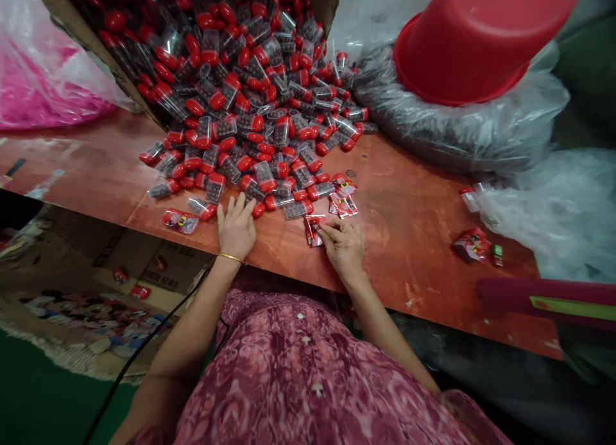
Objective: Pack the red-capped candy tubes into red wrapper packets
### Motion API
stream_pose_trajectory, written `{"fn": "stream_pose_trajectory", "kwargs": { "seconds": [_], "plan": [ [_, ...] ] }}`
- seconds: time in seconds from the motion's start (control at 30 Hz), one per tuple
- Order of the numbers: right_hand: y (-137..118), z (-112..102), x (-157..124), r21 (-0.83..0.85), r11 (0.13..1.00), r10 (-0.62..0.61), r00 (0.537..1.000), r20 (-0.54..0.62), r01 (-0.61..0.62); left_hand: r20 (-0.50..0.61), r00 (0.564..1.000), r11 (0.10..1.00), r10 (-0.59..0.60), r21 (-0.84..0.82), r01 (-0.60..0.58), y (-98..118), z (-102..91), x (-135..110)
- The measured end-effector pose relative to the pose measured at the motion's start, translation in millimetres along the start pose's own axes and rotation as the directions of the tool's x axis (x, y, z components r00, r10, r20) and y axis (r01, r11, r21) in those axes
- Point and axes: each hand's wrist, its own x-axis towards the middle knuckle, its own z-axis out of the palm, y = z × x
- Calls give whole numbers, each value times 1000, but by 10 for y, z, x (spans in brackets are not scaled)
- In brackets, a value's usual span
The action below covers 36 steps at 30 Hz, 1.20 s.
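My left hand (pixel 237 228) reaches to the near edge of a heap of small clear containers with red caps (pixel 262 175). Its fingers are stretched out, and the fingertips touch or nearly touch one container there. With thumb and fingers pinched, my right hand (pixel 344 244) holds the edge of a small red printed packet (pixel 314 230) lying on the table. Just beyond it lie a few more red printed packets (pixel 343 204). Another red packet (pixel 180 221) rests left of my left hand, close to the table edge. Dark contents show through the clear containers.
A tipped cardboard box (pixel 72 27) spills the heap onto the reddish table (pixel 409 252). At right, a red bucket (pixel 471 47) stands upside down on a plastic bag of dark pieces (pixel 443 130). A pink bag (pixel 43 98) sits left; a purple object (pixel 510 294) juts in at right.
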Motion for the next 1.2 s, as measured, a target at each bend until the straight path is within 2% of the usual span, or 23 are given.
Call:
{"fn": "stream_pose_trajectory", "kwargs": {
  "seconds": [0.13,0.2,0.23,0.3,0.4,0.47,0.53,0.6,0.63,0.7,0.77,0.83,0.93,1.0,1.07,1.2],
  "plan": [
    [46,-45,48,33,999,-27,997,-76,30,-177,984,992,-30,-125,7,100,-55,-88],
    [21,-121,47,7,997,-69,988,-135,71,-194,980,964,-46,-265,-8,216,-85,-197],
    [-8,-164,42,-10,995,-97,983,-154,97,-156,986,937,-53,-350,-5,297,-87,-253],
    [-98,-238,30,-38,988,-151,974,-167,147,-5,999,855,-53,-516,43,491,-65,-337],
    [-268,-268,18,-2,984,-176,975,-138,177,214,976,677,-45,-712,187,764,2,-347],
    [-370,-234,16,134,984,-106,988,-112,121,275,959,539,-67,-799,267,869,28,-298],
    [-447,-189,19,342,940,16,998,-60,5,290,950,419,-117,-853,312,902,20,-254],
    [-498,-165,23,507,856,91,994,55,-107,290,942,356,-167,-873,332,887,-14,-251],
    [-517,-162,23,540,831,88,990,107,-132,296,936,341,-190,-874,346,871,-35,-268],
    [-548,-167,19,513,854,13,989,150,-89,329,917,300,-226,-872,386,834,-75,-332],
    [-584,-165,5,417,908,-89,990,114,34,402,882,216,-248,-864,454,790,-109,-409],
    [-635,-140,-11,341,929,-182,979,89,142,501,817,107,-287,-830,547,731,-149,-469],
    [-742,-73,11,380,901,-286,946,153,211,620,691,-40,-373,-754,655,596,-242,-496],
    [-830,-15,99,439,868,-355,907,227,231,611,652,-102,-449,-760,642,481,-321,-477],
    [-930,62,251,403,875,-394,876,277,266,545,631,-130,-552,-803,581,363,-397,-440],
    [-1112,272,575,83,917,-393,847,358,391,465,576,-165,-672,-853,495,172,-510,-369]
  ]
}}
